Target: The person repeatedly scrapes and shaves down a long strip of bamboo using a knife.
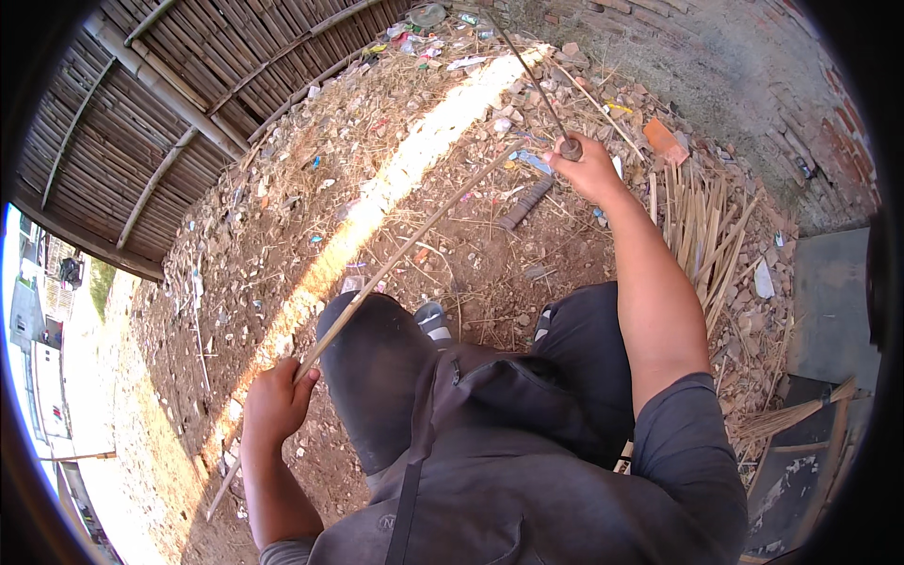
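My left hand [273, 403] is closed round a long, slender bamboo stick [414, 241]. The stick slants from low at the left, past my knee, up toward my right hand. My right hand [591, 169] grips the round wooden handle end of a long, narrow, dark blade-like tool [535, 80], which points up and away to the left; its exact kind I cannot tell. The stick's far tip ends just left of my right hand. On the dirt below that hand lies a short, brown, ridged piece of wood [527, 202].
Split bamboo strips [697, 226] are heaped at my right, beside an orange brick piece [666, 141]. A straw broom [796, 417] lies near a grey metal panel [829, 306]. A bamboo wall [188, 104] stands far left, a brick wall [716, 85] far right. Rubble and litter cover the ground.
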A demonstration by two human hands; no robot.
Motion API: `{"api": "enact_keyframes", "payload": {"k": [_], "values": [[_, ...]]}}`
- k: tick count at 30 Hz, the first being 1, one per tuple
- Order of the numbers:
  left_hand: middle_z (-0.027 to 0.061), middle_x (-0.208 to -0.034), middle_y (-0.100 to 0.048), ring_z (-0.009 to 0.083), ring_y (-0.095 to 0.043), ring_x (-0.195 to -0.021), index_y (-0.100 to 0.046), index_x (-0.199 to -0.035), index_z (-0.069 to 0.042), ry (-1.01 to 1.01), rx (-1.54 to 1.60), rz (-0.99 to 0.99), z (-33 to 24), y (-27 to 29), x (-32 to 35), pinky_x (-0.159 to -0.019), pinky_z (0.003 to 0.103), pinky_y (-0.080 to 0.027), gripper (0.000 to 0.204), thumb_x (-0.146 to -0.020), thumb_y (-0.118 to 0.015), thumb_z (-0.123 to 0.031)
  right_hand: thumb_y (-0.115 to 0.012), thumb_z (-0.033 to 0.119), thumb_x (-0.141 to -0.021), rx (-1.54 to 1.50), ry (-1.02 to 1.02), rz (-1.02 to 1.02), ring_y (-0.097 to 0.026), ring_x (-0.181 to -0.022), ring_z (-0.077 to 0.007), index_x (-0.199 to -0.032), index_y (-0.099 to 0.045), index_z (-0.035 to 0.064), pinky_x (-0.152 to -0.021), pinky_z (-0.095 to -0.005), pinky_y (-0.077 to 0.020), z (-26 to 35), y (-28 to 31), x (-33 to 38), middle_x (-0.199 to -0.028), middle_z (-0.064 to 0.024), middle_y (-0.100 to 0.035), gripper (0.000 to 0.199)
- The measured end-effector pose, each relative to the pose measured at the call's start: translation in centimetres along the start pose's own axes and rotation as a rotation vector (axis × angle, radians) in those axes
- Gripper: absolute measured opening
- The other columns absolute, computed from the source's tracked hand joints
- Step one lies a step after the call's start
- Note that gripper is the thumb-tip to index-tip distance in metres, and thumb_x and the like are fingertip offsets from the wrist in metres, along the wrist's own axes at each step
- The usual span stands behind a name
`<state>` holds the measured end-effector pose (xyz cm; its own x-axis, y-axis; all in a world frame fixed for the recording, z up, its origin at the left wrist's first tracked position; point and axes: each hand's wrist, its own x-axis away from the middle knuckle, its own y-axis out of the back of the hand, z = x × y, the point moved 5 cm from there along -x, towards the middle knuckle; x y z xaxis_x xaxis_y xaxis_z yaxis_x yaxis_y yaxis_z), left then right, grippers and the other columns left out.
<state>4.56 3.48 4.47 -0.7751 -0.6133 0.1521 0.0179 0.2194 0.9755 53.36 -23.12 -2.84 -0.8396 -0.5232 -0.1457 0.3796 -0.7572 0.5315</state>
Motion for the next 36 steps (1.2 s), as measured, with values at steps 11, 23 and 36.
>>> {"api": "enact_keyframes", "payload": {"k": [11, 23, 36], "values": [[0.0064, -0.072, -0.065, 0.0291, -0.067, -0.070, -0.066, -0.080, -0.011, -0.360, -0.486, -0.209, -8.7, 11.5, -8.0, -0.067, 0.045, -0.052, 0.039, -0.083, -0.073, -0.050, -0.080, 0.036, -0.084, -0.034, 0.171, 0.546, -0.067, -0.102, -0.0212, -0.109, -0.071, 0.0126, -0.093, -0.0385, -0.0503, 6.8, -6.2, 4.6, -0.106, -0.0079, -0.072, 0.036], [-0.0007, -0.088, -0.067, 0.0200, -0.063, -0.095, -0.066, -0.091, -0.015, -0.688, -0.700, -0.738, -13.2, 18.9, -10.5, -0.098, 0.043, -0.040, 0.038, -0.077, -0.079, -0.048, -0.081, 0.028, -0.083, -0.094, 0.115, 0.463, -0.066, -0.096, -0.0188, -0.112, -0.070, 0.0084, -0.087, -0.0365, -0.0507, 7.4, -5.9, 3.9, -0.103, -0.0069, -0.072, 0.037], [0.0303, -0.138, -0.050, 0.0436, -0.051, -0.129, -0.036, -0.145, 0.007, -0.533, 0.456, -0.041, -22.7, -8.9, -16.4, -0.109, 0.049, -0.041, 0.087, -0.086, -0.076, -0.043, -0.076, 0.021, -0.091, -0.573, 0.070, 0.199, -0.050, -0.062, -0.0051, -0.108, -0.067, 0.0040, -0.056, -0.0230, -0.0422, 7.5, -3.5, 3.3, -0.082, 0.0013, -0.063, 0.025]]}}
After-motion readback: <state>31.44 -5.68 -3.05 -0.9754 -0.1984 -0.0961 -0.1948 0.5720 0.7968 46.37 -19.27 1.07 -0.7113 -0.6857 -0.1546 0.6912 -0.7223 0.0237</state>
